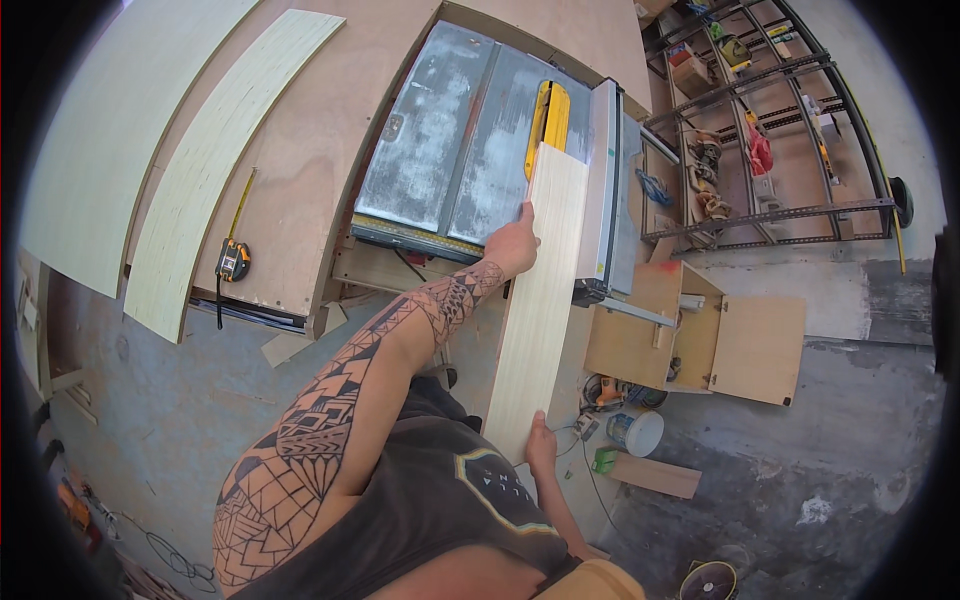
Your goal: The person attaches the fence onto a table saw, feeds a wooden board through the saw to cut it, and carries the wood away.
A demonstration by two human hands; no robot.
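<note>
A long, pale wooden board [540, 300] lies with its far end on the grey metal top of a table saw [420, 130], against the rip fence [602, 170]. The far end meets the yellow blade guard [550, 110]; the blade itself is hidden. My left hand [513, 245] is closed at the board's left edge near the front of the saw, its index finger pointing forward along the edge. Closer to my body, my right hand [541, 443] grips the near end, thumb on top and the other fingers mostly hidden beneath. The board's near part extends off the saw.
On the wooden worktable [285, 180] at left lie a narrow panel [235, 150], a wide panel [130, 130] and a tape measure [233, 260] with its yellow blade drawn out. Metal shelving [760, 130], an open wooden cabinet [640, 330] and a bucket [640, 433] stand at right.
</note>
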